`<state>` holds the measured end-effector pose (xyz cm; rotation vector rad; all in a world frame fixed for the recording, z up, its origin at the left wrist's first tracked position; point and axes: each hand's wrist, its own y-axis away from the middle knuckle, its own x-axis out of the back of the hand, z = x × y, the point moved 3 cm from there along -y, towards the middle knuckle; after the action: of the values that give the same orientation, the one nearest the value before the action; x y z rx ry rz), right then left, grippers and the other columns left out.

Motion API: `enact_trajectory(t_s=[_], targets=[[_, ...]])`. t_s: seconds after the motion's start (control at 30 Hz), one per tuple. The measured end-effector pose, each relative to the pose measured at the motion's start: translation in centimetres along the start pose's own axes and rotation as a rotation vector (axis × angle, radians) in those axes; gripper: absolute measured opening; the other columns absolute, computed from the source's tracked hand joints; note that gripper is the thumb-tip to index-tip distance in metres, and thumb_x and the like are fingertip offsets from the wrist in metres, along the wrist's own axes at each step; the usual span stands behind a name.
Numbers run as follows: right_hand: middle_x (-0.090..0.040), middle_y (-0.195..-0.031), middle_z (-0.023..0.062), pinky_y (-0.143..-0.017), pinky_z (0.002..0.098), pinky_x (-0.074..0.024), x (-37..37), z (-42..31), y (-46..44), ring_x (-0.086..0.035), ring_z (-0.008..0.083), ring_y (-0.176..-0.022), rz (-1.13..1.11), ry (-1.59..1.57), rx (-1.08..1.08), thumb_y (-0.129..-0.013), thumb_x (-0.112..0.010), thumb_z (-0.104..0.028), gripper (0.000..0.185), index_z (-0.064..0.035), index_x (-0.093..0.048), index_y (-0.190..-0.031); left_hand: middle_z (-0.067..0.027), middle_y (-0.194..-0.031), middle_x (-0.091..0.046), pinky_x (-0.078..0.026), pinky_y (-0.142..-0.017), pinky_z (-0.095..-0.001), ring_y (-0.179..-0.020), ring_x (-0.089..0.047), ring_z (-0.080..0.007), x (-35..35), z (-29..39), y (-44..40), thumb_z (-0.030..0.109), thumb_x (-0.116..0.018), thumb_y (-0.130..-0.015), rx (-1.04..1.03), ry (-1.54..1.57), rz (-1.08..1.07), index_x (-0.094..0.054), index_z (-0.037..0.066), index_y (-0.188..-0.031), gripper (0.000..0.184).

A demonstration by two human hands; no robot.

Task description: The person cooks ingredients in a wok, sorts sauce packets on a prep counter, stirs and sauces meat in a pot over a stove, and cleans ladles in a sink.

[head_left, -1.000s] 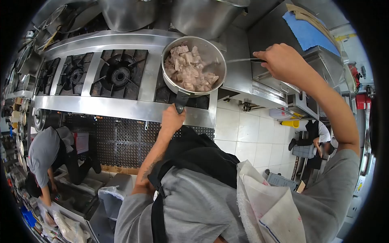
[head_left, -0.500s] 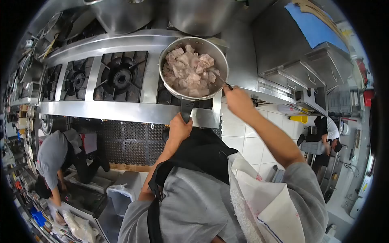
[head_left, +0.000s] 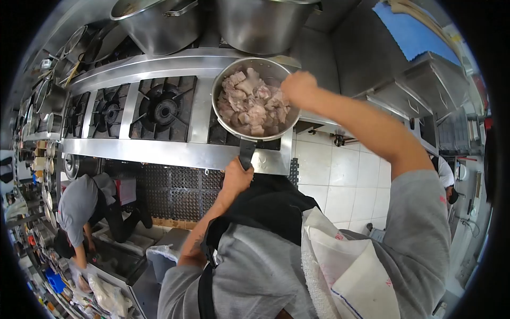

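A metal pot [head_left: 217, 118] with a long black handle [head_left: 246, 153] sits on the right end of the stove. Chunks of pale, cooked-looking meat [head_left: 255, 109] fill much of it, with some liquid between them. My left hand [head_left: 237, 175] is wrapped round the pot's handle on the side towards me. Over the pot's right rim is my right hand [head_left: 299, 90], closed in a fist. The dark-handled metal stirring utensil it held half a second ago is now mostly hidden by the hand and the meat.
Two tall stockpots [head_left: 159, 29] stand behind the stove. Bare burners [head_left: 165, 110] lie to the left. A crouching co-worker [head_left: 79, 207] is at lower left, near a lined bin [head_left: 162, 255]. Steel cabinets [head_left: 419, 90] with a blue cloth [head_left: 417, 32] stand at right.
My right hand has moved up and slightly left, over the pot's rim, with the elbow raised. The meat has shifted in the pot. My left hand keeps its hold on the handle.
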<state>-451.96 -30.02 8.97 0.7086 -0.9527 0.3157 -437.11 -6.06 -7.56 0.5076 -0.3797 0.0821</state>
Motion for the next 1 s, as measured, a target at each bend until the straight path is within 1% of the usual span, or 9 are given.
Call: enact_trajectory(t_s=[0.03,0.13,0.2,0.3,0.37,0.5,0.67,0.9,1.0], targets=[[-0.075,-0.099,0.0133,-0.075,0.0413,-0.0594,0.5,2.5,-1.9,-0.073,0.0292,-0.094,-0.020,0.010,-0.013,-0.082,-0.067,-0.016,0.020,-0.0057,-0.077,-0.096,-0.0293,-0.082,-0.067,-0.055,-0.075,-0.0477,-0.080,-0.066,-0.0485,0.5,-0.1,-0.5,0.020,-0.070,-0.083,0.007,0.011,0.011,-0.060,-0.007,-0.103,0.035],[-0.074,-0.101,0.0156,-0.079,0.0447,-0.0582,0.9,8.7,-4.5,-0.072,0.0359,-0.094,-0.050,0.023,0.098,-0.085,-0.068,-0.025,0.025,-0.0043,-0.076,-0.098,-0.0289,-0.091,-0.068,-0.054,-0.082,-0.0489,-0.093,-0.064,-0.0501,4.4,-1.3,-1.2,0.015,-0.069,-0.079,-0.323,-0.269,0.125,-0.060,-0.004,-0.112,0.040],[-0.073,-0.101,0.0178,-0.082,0.0459,-0.0574,-0.8,9.7,-5.3,-0.071,0.0382,-0.095,-0.090,-0.029,0.105,-0.088,-0.066,-0.029,0.029,-0.0033,-0.075,-0.098,-0.0295,-0.095,-0.068,-0.052,-0.085,-0.0495,-0.097,-0.063,-0.0488,8.2,0.1,-2.8,0.013,-0.069,-0.077,-0.250,-0.277,-0.053,-0.060,-0.003,-0.114,0.042],[-0.071,-0.103,0.0236,-0.088,0.0483,-0.0547,-4.0,8.1,-5.4,-0.067,0.0415,-0.102,-0.192,-0.233,0.139,-0.096,-0.056,-0.039,0.042,0.0000,-0.073,-0.100,-0.0314,-0.097,-0.066,-0.052,-0.086,-0.0491,-0.098,-0.063,-0.0473,10.3,1.4,-3.9,0.011,-0.069,-0.075,-0.215,-0.341,-0.054,-0.062,-0.003,-0.111,0.040],[-0.070,-0.101,0.0238,-0.088,0.0493,-0.0537,-6.5,5.2,-4.8,-0.067,0.0413,-0.097,-0.237,-0.306,0.135,-0.100,-0.050,-0.044,0.046,-0.0040,-0.074,-0.103,-0.0316,-0.096,-0.066,-0.052,-0.085,-0.0486,-0.097,-0.063,-0.0470,10.2,1.4,-4.2,0.011,-0.069,-0.074,-0.199,-0.389,-0.046,-0.065,-0.003,-0.106,0.036],[-0.070,-0.101,0.0240,-0.089,0.0494,-0.0529,-7.4,3.5,-1.4,-0.067,0.0425,-0.099,-0.178,-0.529,0.067,-0.100,-0.048,-0.043,0.049,-0.0003,-0.073,-0.100,-0.0316,-0.094,-0.066,-0.052,-0.085,-0.0489,-0.096,-0.064,-0.0472,9.4,0.7,-4.1,0.012,-0.069,-0.074,-0.236,-0.383,-0.013,-0.066,-0.004,-0.104,0.034],[-0.068,-0.083,0.0248,-0.078,0.0499,-0.0507,-9.9,5.1,1.7,-0.066,0.0428,-0.084,-0.119,-0.651,0.088,-0.100,-0.051,-0.045,0.050,0.0001,-0.072,-0.097,-0.0315,-0.094,-0.067,-0.052,-0.086,-0.0488,-0.096,-0.064,-0.0470,9.6,0.4,-4.2,0.012,-0.069,-0.075,-0.194,-0.380,-0.025,-0.065,-0.005,-0.102,0.033],[-0.064,-0.075,0.0235,-0.070,0.0476,-0.0476,-11.6,5.9,6.5,-0.063,0.0399,-0.072,-0.127,-0.734,-0.041,-0.099,-0.053,-0.047,0.052,0.0012,-0.069,-0.088,-0.0311,-0.094,-0.067,-0.052,-0.086,-0.0478,-0.096,-0.064,-0.0466,9.8,0.8,-3.6,0.012,-0.068,-0.075,-0.244,-0.320,0.007,-0.066,-0.006,-0.103,0.034],[-0.063,-0.072,0.0225,-0.069,0.0472,-0.0470,-12.5,5.9,8.5,-0.062,0.0383,-0.070,-0.109,-0.894,-0.094,-0.099,-0.052,-0.048,0.052,0.0005,-0.068,-0.086,-0.0310,-0.094,-0.067,-0.052,-0.086,-0.0474,-0.096,-0.065,-0.0458,10.0,0.2,-4.0,0.013,-0.068,-0.074,-0.202,-0.324,-0.010,-0.066,-0.005,-0.105,0.036]])
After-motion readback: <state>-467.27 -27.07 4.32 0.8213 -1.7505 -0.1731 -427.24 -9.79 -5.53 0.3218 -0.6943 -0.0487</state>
